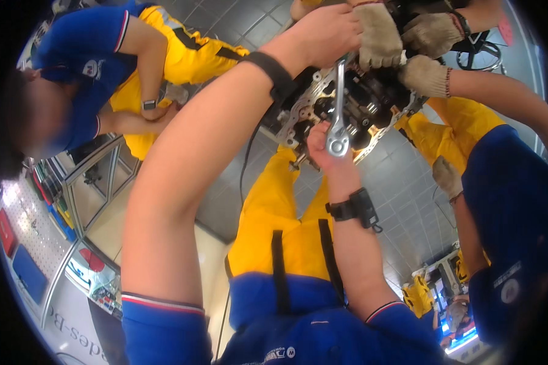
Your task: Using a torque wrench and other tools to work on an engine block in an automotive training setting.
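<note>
Ratchet wrench [339, 100]: lying above the open engine block [299, 114], handle pointing toward the block's far edge, round head sitting over the near edge. Left hand [332, 36]: reaching across the block's left edge to the far edge; its fingers are curling at the handle end, and whether they are gripping the handle cannot be told, since the palm side is facing away. Right hand [318, 144]: positioning at the near edge, directly beneath the wrench head; its fingers are bending inward, and what they are enclosing is hidden. Adjacent co-workers: a gloved hand [380, 39] is hanging just beside the left hand; a second glove [426, 76] is resting at the block's far right corner. At left, a co-worker [82, 67] in blue and yellow is bending forward, forearms crossing.
</note>
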Motion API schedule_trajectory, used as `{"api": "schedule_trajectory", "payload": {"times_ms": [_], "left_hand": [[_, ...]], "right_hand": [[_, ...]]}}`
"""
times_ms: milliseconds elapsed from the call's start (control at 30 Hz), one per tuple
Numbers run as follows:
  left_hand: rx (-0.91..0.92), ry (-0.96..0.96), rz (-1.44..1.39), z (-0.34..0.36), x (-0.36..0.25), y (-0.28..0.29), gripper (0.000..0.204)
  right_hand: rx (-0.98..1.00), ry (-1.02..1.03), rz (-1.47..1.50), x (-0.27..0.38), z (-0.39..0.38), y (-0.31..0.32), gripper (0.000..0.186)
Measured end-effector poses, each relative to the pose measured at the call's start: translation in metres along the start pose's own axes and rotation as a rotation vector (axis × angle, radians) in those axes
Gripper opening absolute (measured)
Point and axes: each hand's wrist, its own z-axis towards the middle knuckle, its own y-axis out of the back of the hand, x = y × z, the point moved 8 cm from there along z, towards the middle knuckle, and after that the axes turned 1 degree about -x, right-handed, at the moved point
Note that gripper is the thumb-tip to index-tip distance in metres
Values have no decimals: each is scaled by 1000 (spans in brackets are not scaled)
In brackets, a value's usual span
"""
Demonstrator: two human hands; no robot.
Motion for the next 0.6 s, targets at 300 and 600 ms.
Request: {"api": "schedule_trajectory", "payload": {"times_ms": [300,600], "left_hand": [[80,182,-34,-41,6,8,12],[72,211,7,-16,1,9,4]], "right_hand": [[-268,54,-1079,34,-20,16,26],[-216,1378,-2118,-34,-116,-136,44]]}}
